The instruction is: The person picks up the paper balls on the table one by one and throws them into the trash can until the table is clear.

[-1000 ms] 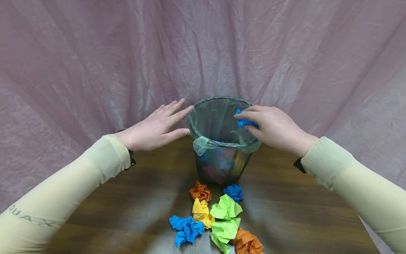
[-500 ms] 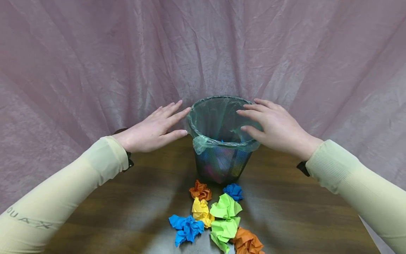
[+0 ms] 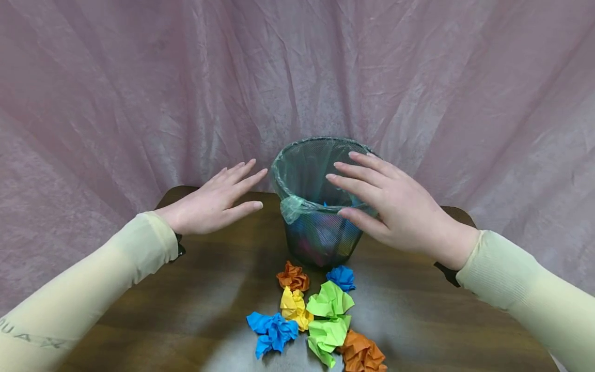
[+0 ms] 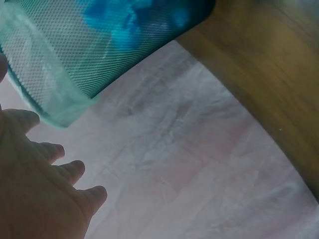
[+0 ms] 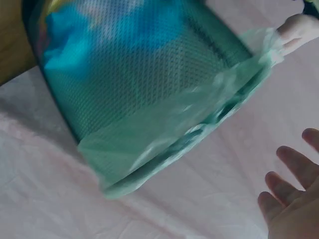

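Observation:
A dark mesh wastebasket [image 3: 321,237] with a green plastic liner stands on the table; crumpled papers of several colours show through its mesh. Left of its rim hovers my left hand [image 3: 214,201], fingers spread and straight, holding nothing. My right hand [image 3: 395,206] is in front of the rim's right side in the head view, fingers extended, also without anything in it. In front of the basket lie crumpled papers: orange [image 3: 293,276], blue [image 3: 341,278], yellow [image 3: 296,308], light green [image 3: 330,320], another blue one [image 3: 273,332] and another orange one [image 3: 362,352].
The dark wooden table [image 3: 186,299] has rounded far corners. Behind it hangs a pink curtain [image 3: 232,77]. In the right wrist view, the liner's green edge [image 5: 164,144] folds over the basket's rim.
My right hand has let go of a blue crumpled paper over the basket, then come nearer with its fingers extended. The left hand has drawn slightly back and to the left.

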`<act>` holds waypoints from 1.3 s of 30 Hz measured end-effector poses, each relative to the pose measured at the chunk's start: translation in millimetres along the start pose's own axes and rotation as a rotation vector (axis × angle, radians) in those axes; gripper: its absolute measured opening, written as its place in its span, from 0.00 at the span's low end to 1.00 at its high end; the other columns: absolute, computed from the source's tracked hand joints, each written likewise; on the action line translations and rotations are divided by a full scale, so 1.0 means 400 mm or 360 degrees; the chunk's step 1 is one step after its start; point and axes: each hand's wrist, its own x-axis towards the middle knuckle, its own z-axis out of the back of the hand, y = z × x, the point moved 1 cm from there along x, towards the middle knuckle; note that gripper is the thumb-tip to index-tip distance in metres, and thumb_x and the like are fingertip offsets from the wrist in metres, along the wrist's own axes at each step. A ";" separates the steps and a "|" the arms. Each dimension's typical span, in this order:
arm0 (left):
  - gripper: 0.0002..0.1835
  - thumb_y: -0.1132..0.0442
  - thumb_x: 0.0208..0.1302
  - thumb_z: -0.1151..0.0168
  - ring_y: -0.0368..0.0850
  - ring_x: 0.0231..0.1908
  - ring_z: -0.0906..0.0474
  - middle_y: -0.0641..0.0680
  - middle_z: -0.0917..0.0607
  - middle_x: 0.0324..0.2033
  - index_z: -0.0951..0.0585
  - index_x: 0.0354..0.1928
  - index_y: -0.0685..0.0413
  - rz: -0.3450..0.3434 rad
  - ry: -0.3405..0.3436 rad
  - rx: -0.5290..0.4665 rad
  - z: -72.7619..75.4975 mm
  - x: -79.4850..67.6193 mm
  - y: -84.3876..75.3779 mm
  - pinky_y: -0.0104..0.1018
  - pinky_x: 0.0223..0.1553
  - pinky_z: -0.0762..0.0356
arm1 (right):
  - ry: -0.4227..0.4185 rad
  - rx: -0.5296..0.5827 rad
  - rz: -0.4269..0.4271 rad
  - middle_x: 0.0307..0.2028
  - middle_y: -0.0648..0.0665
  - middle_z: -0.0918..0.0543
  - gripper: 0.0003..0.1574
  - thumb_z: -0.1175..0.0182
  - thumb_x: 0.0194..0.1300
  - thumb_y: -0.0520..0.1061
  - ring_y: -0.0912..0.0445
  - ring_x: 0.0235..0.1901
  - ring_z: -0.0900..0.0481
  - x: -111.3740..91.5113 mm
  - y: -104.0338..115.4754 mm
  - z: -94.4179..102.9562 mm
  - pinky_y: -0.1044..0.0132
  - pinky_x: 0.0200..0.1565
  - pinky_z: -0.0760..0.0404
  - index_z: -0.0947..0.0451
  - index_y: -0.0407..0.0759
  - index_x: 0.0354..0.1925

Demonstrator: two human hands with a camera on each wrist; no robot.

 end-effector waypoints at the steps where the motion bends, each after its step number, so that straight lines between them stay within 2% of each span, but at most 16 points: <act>1: 0.41 0.32 0.75 0.55 0.55 0.80 0.62 0.51 0.58 0.81 0.53 0.83 0.35 0.0000 0.0004 0.0008 -0.007 -0.005 0.001 0.57 0.76 0.63 | -0.0014 0.0019 0.0041 0.69 0.41 0.26 0.33 0.43 0.77 0.60 0.42 0.74 0.38 -0.002 0.012 -0.001 0.48 0.73 0.41 0.26 0.43 0.70; 4: 0.41 0.32 0.75 0.55 0.54 0.80 0.61 0.52 0.56 0.81 0.51 0.83 0.37 -0.0032 0.0005 0.0028 -0.032 -0.022 -0.004 0.58 0.76 0.61 | -0.0048 0.0062 0.0168 0.69 0.41 0.25 0.34 0.51 0.80 0.62 0.42 0.73 0.36 -0.014 0.048 -0.006 0.49 0.73 0.40 0.25 0.42 0.69; 8: 0.41 0.31 0.75 0.56 0.52 0.80 0.61 0.52 0.56 0.81 0.50 0.83 0.38 -0.0087 0.0041 0.0048 -0.077 -0.048 -0.016 0.60 0.75 0.60 | -0.0076 0.0085 0.0357 0.68 0.39 0.24 0.31 0.50 0.80 0.59 0.41 0.72 0.34 -0.036 0.092 -0.024 0.50 0.72 0.38 0.24 0.40 0.68; 10: 0.41 0.30 0.75 0.58 0.52 0.80 0.61 0.51 0.56 0.81 0.50 0.83 0.38 -0.0115 0.0076 0.0056 -0.104 -0.062 -0.024 0.61 0.75 0.60 | -0.0035 0.0094 0.0406 0.69 0.40 0.25 0.31 0.48 0.80 0.58 0.41 0.72 0.34 -0.052 0.111 -0.040 0.51 0.72 0.38 0.25 0.41 0.68; 14: 0.41 0.29 0.75 0.59 0.51 0.79 0.61 0.51 0.55 0.81 0.47 0.82 0.39 -0.0183 0.0159 0.0067 -0.167 -0.094 -0.041 0.61 0.75 0.59 | 0.0160 0.0090 0.0398 0.72 0.43 0.30 0.33 0.45 0.78 0.59 0.43 0.74 0.38 -0.093 0.139 -0.083 0.53 0.73 0.40 0.28 0.46 0.72; 17: 0.40 0.30 0.75 0.55 0.54 0.79 0.57 0.52 0.50 0.81 0.42 0.81 0.39 -0.0282 0.0213 0.0035 -0.225 -0.119 -0.064 0.61 0.75 0.54 | 0.0298 0.0087 0.0387 0.74 0.45 0.32 0.36 0.42 0.76 0.60 0.45 0.75 0.41 -0.129 0.152 -0.126 0.52 0.72 0.38 0.31 0.50 0.74; 21: 0.38 0.31 0.72 0.48 0.56 0.78 0.50 0.54 0.42 0.79 0.37 0.79 0.37 -0.0488 0.0288 -0.0064 -0.298 -0.151 -0.100 0.61 0.73 0.48 | 0.0397 0.0128 0.0386 0.74 0.47 0.33 0.37 0.42 0.75 0.61 0.47 0.76 0.41 -0.175 0.166 -0.186 0.50 0.70 0.34 0.33 0.53 0.76; 24: 0.38 0.33 0.71 0.43 0.54 0.75 0.42 0.54 0.38 0.77 0.36 0.78 0.34 -0.0659 0.0318 -0.0100 -0.336 -0.169 -0.119 0.59 0.71 0.40 | 0.0436 0.0157 0.0360 0.74 0.48 0.33 0.37 0.42 0.76 0.62 0.48 0.76 0.41 -0.208 0.174 -0.220 0.50 0.69 0.32 0.34 0.54 0.76; 27: 0.40 0.35 0.69 0.38 0.51 0.71 0.34 0.54 0.34 0.75 0.37 0.79 0.34 -0.0776 0.0322 -0.0067 -0.360 -0.188 -0.130 0.54 0.66 0.30 | 0.0477 0.0170 0.0349 0.74 0.48 0.33 0.39 0.42 0.75 0.62 0.48 0.76 0.41 -0.234 0.180 -0.249 0.50 0.68 0.31 0.36 0.53 0.77; 29: 0.41 0.37 0.68 0.36 0.49 0.69 0.31 0.55 0.32 0.73 0.38 0.79 0.33 -0.0800 0.0318 -0.0035 -0.372 -0.197 -0.133 0.51 0.63 0.25 | 0.0523 0.0156 0.0352 0.75 0.48 0.35 0.41 0.43 0.75 0.64 0.48 0.76 0.42 -0.247 0.183 -0.267 0.51 0.69 0.32 0.38 0.54 0.78; 34: 0.43 0.39 0.65 0.31 0.48 0.65 0.28 0.55 0.32 0.72 0.38 0.79 0.31 -0.0789 0.0285 -0.0013 -0.391 -0.215 -0.134 0.47 0.58 0.21 | 0.0640 0.0147 0.0364 0.78 0.49 0.41 0.44 0.45 0.75 0.67 0.48 0.77 0.46 -0.269 0.190 -0.305 0.51 0.69 0.32 0.43 0.56 0.80; 39: 0.40 0.44 0.66 0.30 0.47 0.63 0.25 0.56 0.32 0.73 0.34 0.78 0.31 -0.0863 0.0222 0.0080 -0.405 -0.231 -0.135 0.44 0.55 0.20 | 0.0654 0.0161 0.0360 0.78 0.47 0.41 0.44 0.45 0.74 0.67 0.47 0.77 0.45 -0.283 0.198 -0.325 0.50 0.67 0.29 0.42 0.56 0.80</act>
